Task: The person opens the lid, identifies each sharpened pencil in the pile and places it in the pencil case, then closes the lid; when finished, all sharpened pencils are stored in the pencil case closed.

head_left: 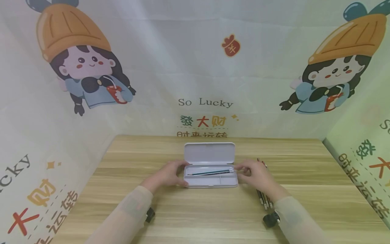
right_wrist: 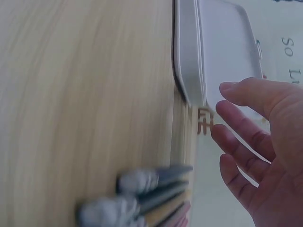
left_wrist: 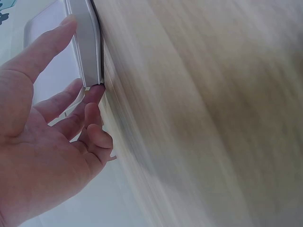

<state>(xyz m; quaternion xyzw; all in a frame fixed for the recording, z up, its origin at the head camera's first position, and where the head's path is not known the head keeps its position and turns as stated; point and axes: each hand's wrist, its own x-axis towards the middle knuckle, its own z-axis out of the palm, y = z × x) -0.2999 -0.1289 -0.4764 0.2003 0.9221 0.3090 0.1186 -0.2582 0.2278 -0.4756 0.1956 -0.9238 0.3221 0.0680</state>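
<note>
From the head view, an open white pencil case (head_left: pixel 211 169) lies in the middle of the wooden surface (head_left: pixel 195 210), its lid tipped back toward the printed backdrop (head_left: pixel 204 84). One dark pencil (head_left: pixel 210 172) lies lengthwise in the long rear compartment of the tray. The left hand (head_left: pixel 169 174) cups the tray's left end, thumb along the far edge and fingers at the near corner. The right hand (head_left: pixel 254 174) sits at the tray's right end, fingertips reaching to the edge by the pencil's tip; whether they touch it I cannot tell. A bunch of loose pencils (head_left: pixel 264 196) lies on the surface under that wrist.

The left wrist view shows the left hand (left_wrist: pixel 42 156) with a loose, half-open grip: the thumb rests on the case (left_wrist: pixel 87 47), a fingertip presses its corner.

In the right wrist view, the right hand (right_wrist: pixel 265 151) is spread and relaxed, holding nothing, just beside the case (right_wrist: pixel 208 52). The loose pencils (right_wrist: pixel 142 196) lie blurred nearby.
</note>
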